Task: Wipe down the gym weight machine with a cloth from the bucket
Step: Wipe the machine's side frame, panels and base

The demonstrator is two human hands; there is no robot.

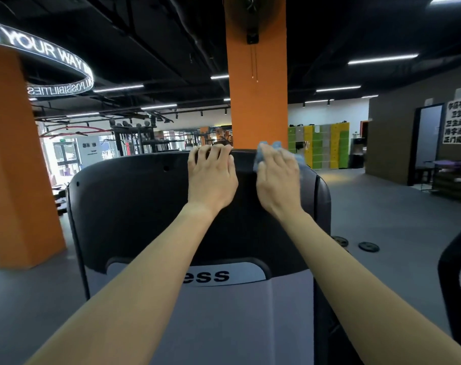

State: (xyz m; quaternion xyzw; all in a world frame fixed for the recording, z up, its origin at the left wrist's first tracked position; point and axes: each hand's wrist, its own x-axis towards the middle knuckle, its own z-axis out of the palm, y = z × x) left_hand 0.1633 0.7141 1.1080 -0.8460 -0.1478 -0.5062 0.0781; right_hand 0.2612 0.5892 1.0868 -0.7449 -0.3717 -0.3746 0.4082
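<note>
The gym weight machine's black and grey shroud (134, 206) fills the middle of the head view. My left hand (211, 177) lies on its upper part, the fingers hooked over the top edge. To the right, my right hand (276, 177) presses a light blue cloth (273, 146) against the top edge of the shroud, fingers spread over it. Most of the cloth is hidden under that hand. The bucket is out of view.
An orange pillar (258, 101) rises just behind the machine, another (16, 167) stands at the left. Two weight plates (368, 246) lie on the grey floor at the right. A black frame (453, 272) curves in at the right edge. Coloured lockers (327, 146) line the far wall.
</note>
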